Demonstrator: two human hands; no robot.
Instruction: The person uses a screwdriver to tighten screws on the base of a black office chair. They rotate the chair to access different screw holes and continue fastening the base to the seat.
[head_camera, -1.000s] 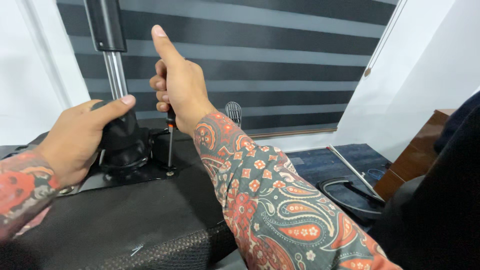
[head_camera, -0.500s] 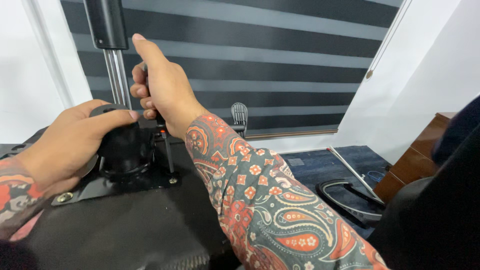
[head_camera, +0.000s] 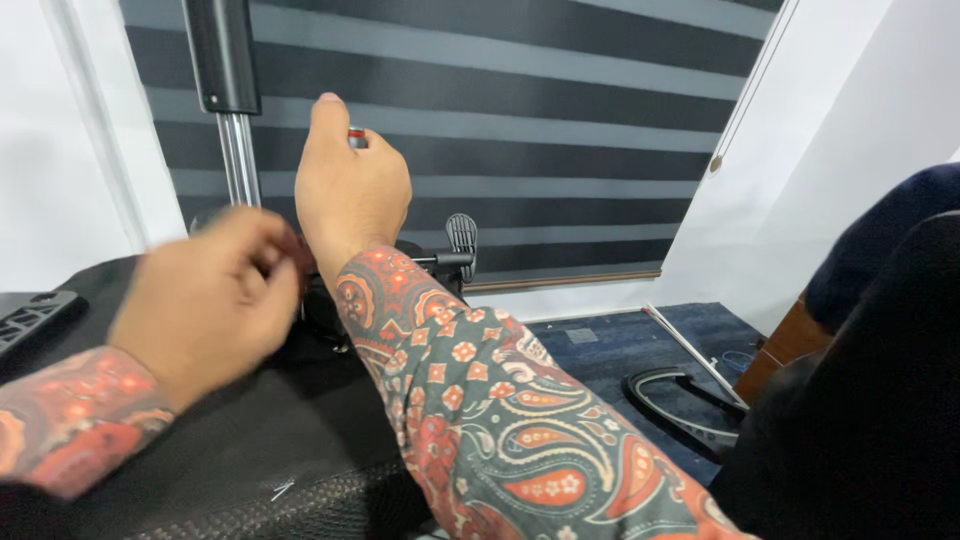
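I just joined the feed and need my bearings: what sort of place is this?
Probably an office or workroom, indoors. A striped roller blind covers a window, blue carpet lies on the floor, and both hands work at a black-topped bench with a metal column.

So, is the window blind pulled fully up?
No, the striped blind hangs down over the window, behind the right hand and the metal pole.

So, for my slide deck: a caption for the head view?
Right hand grips a red-tipped tool handle beside a chrome post; left hand blurred.
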